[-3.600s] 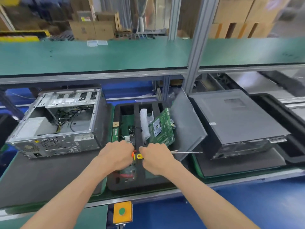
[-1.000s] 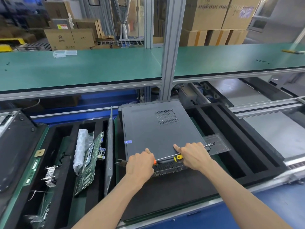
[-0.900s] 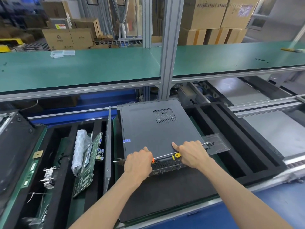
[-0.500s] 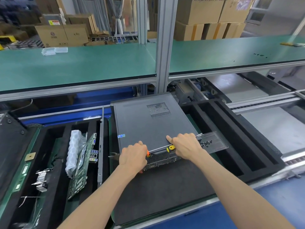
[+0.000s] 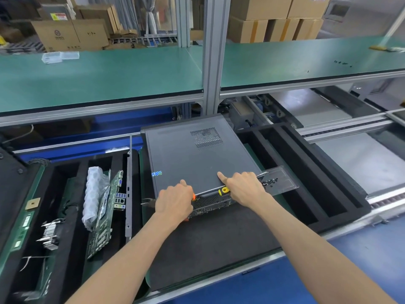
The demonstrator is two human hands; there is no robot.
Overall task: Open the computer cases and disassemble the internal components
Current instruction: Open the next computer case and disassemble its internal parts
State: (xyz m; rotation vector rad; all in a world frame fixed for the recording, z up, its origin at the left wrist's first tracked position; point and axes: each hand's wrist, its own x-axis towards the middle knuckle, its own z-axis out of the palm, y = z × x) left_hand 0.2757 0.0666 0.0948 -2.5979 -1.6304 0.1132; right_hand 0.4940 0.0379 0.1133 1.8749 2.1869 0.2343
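Both hands (image 5: pixel 210 194) have stayed gripping the computer case (image 5: pixel 197 156) near edge.

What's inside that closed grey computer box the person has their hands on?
The insides cannot be seen: the grey side panel still covers the computer case. Only its vent grille and rear ports below the hands show. Both hands, left and right, grip tools at that edge.

green shelf (image 5: pixel 109 77), cardboard boxes (image 5: pixel 274 18) stacked behind.
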